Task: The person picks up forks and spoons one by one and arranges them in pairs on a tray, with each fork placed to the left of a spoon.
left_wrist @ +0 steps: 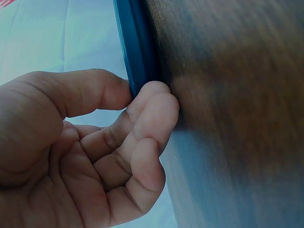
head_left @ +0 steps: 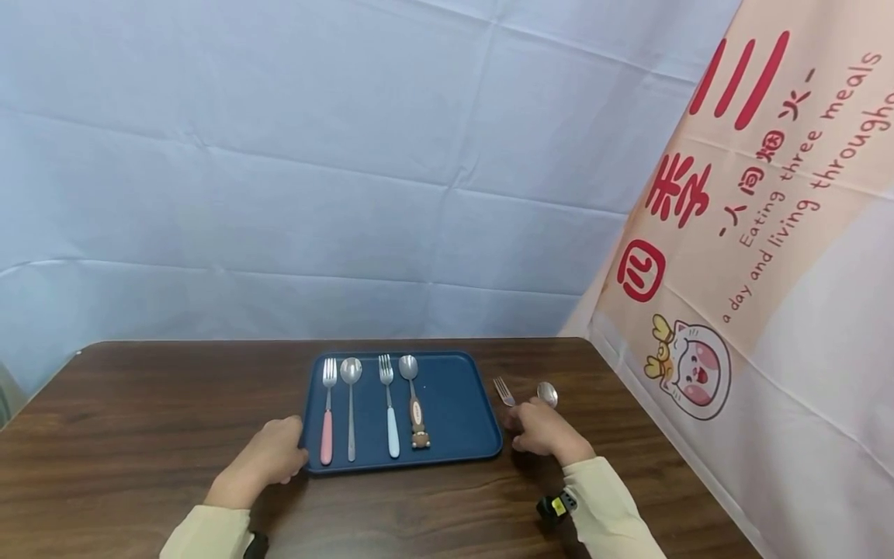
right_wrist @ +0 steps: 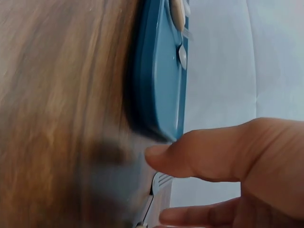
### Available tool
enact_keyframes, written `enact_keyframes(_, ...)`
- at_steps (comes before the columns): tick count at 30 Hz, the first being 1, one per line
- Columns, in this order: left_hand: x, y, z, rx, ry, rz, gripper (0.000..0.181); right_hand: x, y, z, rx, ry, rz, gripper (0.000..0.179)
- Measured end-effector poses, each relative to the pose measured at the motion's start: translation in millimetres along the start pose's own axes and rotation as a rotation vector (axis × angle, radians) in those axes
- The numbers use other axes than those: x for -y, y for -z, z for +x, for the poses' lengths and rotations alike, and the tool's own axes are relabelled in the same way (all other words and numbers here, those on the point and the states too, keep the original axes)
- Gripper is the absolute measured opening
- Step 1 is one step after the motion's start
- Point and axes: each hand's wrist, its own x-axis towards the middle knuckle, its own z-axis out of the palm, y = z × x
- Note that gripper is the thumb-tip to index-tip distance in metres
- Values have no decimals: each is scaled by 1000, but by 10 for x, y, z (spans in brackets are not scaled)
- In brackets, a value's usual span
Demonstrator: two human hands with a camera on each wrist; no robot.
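Observation:
My left hand [head_left: 275, 450] pinches the left edge of a blue tray [head_left: 447, 411], thumb on the rim and fingertips below, as the left wrist view shows. On the tray lie a pink-handled fork [head_left: 327, 427], a plain metal spoon [head_left: 351, 404], a fork with a pale blue handle [head_left: 393, 423] and a spoon with a brown bear handle [head_left: 417, 415]. Right of the tray, my right hand [head_left: 546, 429] hovers by a fork [head_left: 503, 390] on the table. Its thumb and fingers stand apart around that fork [right_wrist: 156, 184], touching nothing visible. A spoon [head_left: 548, 394] lies just beyond, its handle hidden.
The brown wooden table [head_left: 154, 404] extends left of the tray and in front of it. A pale cloth [head_left: 314, 194] hangs behind the table. At the right hangs a printed banner [head_left: 754, 194] with red lettering and a cartoon cat.

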Motion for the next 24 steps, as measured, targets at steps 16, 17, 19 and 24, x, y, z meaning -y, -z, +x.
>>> enact_keyframes(16,-26,9,10,-10,-5,-18,10,-176,48,-110,27,-71,63,24)
enact_keyframes(17,-27,8,8,-10,-4,-20,11,-181,43,-117,29,-71,62,24)
enact_keyframes(19,-24,6,5,-11,-5,-20,11,-187,30,-124,28,-73,62,27)
enact_keyframes(24,-4,1,1,-5,5,-21,10,-204,7,-141,37,-72,69,33)
